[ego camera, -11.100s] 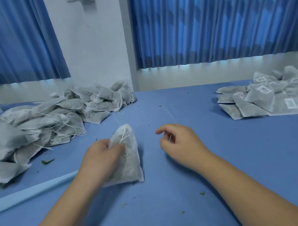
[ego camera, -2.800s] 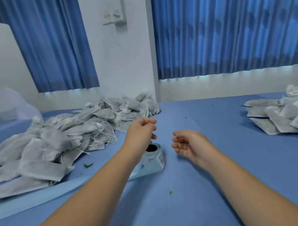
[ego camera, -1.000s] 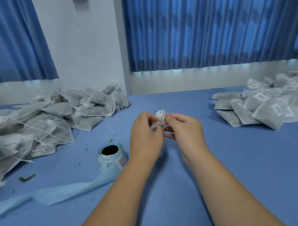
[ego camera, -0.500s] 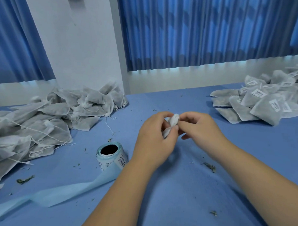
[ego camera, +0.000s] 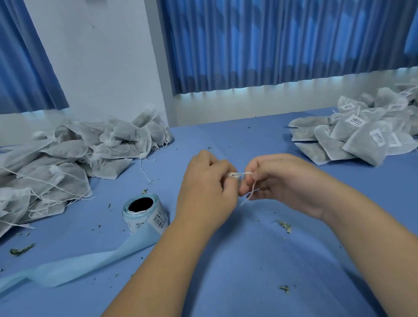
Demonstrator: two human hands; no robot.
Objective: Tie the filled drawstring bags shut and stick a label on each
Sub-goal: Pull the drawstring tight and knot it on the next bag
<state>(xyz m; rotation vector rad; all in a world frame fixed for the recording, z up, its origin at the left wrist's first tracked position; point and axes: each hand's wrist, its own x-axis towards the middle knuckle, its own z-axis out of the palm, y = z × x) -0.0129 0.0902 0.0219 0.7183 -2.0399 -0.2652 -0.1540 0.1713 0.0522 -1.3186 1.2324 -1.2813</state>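
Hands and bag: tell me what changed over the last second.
The right hand has pulled away from the left hand, drawing the white drawstring taut between them. A second ago both pinched the bunched mouth of the bag together. The left hand still grips the bag, now mostly hidden. The label roll, the unlabelled pile and the labelled pile lie as before.

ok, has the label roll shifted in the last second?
No. The label roll stands just in front of the same leaf scrap, right of the untied bag pile, as before.
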